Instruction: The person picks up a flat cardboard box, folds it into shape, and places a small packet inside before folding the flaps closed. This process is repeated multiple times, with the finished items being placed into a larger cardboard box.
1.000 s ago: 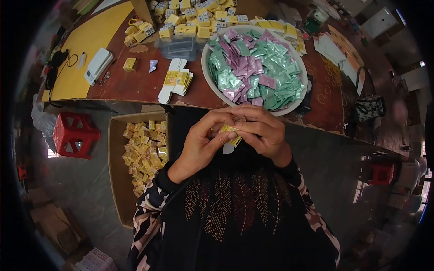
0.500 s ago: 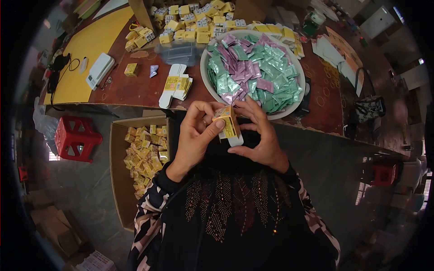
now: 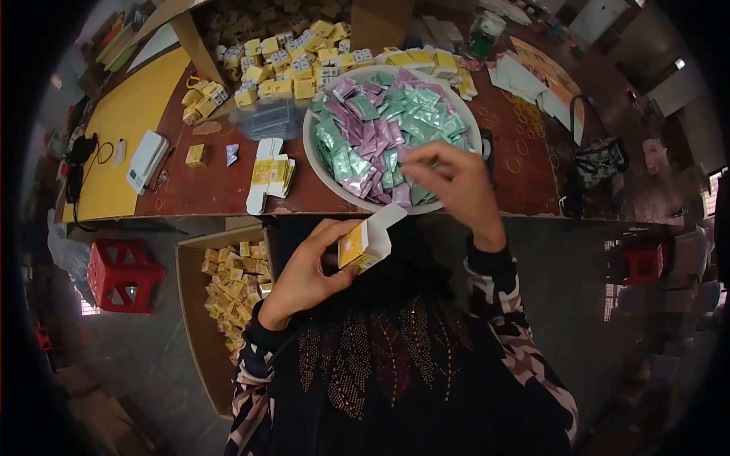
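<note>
My left hand [image 3: 312, 270] grips a small yellow carton [image 3: 354, 245] by its sides, above my lap. The carton is tilted, its open end faces right, and a white flap stands up from it. Over the near right part of a big white bowl [image 3: 310, 156] hovers my right hand [image 3: 456, 188], slightly blurred, fingers bent and apart with nothing visible in them. Green sachets [image 3: 426, 114] and purple sachets [image 3: 369, 140] fill the bowl. Left of the bowl lies a stack of flat yellow-and-white cartons [image 3: 268, 176].
On the table are clear plastic sleeves [image 3: 266, 120], a small yellow box [image 3: 196, 155], a single sachet [image 3: 232, 154] and a white scale [image 3: 147, 162]. Yellow-and-white boxes [image 3: 293, 64] are heaped behind. A cardboard box [image 3: 199, 357] of small cartons stands below, near a red stool [image 3: 125, 275].
My right hand has left the carton and moved up and right to the bowl. The carton, in my left hand, has turned its open end right and sits lower. The view has shifted.
</note>
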Tool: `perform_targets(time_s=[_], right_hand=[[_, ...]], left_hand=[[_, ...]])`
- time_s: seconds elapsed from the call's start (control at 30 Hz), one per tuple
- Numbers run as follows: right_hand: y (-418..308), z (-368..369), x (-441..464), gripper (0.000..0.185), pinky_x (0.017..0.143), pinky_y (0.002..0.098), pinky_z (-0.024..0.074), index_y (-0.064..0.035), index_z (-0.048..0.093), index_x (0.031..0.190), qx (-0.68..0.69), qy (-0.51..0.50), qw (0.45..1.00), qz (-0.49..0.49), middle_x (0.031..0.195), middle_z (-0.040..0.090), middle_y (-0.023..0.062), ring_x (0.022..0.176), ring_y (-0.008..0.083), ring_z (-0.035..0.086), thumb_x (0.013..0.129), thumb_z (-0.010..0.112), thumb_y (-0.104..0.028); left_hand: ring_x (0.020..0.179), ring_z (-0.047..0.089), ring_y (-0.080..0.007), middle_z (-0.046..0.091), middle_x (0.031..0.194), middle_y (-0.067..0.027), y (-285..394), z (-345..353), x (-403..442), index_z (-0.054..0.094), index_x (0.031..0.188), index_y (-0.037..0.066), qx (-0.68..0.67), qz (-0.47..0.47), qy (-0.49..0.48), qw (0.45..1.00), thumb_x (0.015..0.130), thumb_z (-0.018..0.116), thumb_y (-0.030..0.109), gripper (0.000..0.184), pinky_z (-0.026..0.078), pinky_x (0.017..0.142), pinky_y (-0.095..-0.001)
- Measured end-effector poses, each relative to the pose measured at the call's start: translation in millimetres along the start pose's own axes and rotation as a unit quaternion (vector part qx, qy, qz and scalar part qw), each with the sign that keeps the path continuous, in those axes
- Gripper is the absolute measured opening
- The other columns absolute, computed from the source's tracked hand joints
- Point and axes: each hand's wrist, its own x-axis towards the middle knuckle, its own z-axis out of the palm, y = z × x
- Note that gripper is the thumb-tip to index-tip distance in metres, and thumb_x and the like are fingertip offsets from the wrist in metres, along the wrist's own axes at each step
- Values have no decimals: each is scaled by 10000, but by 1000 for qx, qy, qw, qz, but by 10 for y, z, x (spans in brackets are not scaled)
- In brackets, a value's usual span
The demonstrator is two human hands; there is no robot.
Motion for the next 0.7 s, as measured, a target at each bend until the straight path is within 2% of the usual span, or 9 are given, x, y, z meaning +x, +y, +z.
perform_targets(time_s=[0.07,0.13,0.17,0.23,0.4,0.47,0.5,0.57,0.7], right_hand=[[185,-267,157,221,706,320,534,-21,663,1017,-231,131,964,16,913,713,128,796,232,710,821,747,-78],[264,-271,232,231,698,334,536,-18,658,1007,-272,90,958,12,910,713,133,779,245,706,810,758,-85],[288,-272,257,242,690,348,538,-16,653,998,-314,47,948,8,907,712,138,763,257,703,798,768,-91],[316,-267,288,247,681,364,538,-14,650,982,-316,38,948,17,905,711,144,751,271,701,790,777,-101],[490,-283,317,267,638,354,528,-17,646,1005,-323,42,946,-11,863,699,146,685,260,681,797,783,-113],[512,-319,289,261,611,287,508,-15,639,1051,-259,74,963,19,831,693,108,667,165,660,832,759,-91],[456,-298,282,261,611,287,508,-15,639,1051,-258,70,963,19,831,693,108,667,165,660,832,759,-91],[293,-262,229,219,590,216,476,-6,638,1065,-107,164,980,24,782,681,62,676,68,620,871,732,-48],[-203,103,90,167,595,187,475,0,648,1038,34,194,980,-10,774,689,47,709,34,625,886,717,-12]], left_hand=[[1132,580,-168,542,1244,-76,-56,0,-2,497,1388,42,-32,-5,4,999,794,657,-111,634,517,923,-280],[1186,564,-148,565,1284,-67,-77,-27,19,474,1380,1,-189,-60,3,980,811,656,-152,617,497,965,-284],[1186,564,-148,565,1284,-67,-80,-29,32,474,1380,1,-190,-60,4,980,811,656,-152,617,497,965,-284],[1188,571,-154,596,1268,-80,-86,-27,48,448,1396,-1,-209,-14,36,977,833,677,-136,623,516,964,-299],[1144,612,-172,613,1248,-113,-103,-22,78,442,1391,-13,-247,-9,60,967,850,698,-97,604,534,965,-317],[1146,612,-178,609,1254,-124,-107,-5,94,438,1393,-17,-267,-8,67,961,856,695,-97,601,536,973,-325],[1145,614,-184,604,1258,-130,-105,11,100,445,1381,-22,-281,2,82,956,859,692,-97,583,536,980,-328],[1144,617,-190,599,1261,-135,-112,42,109,452,1369,-26,-295,12,102,950,862,689,-97,564,535,987,-332],[1174,597,-190,586,1263,-119,-181,136,156,473,1327,-32,-264,30,115,957,836,710,-112,551,533,993,-333]])
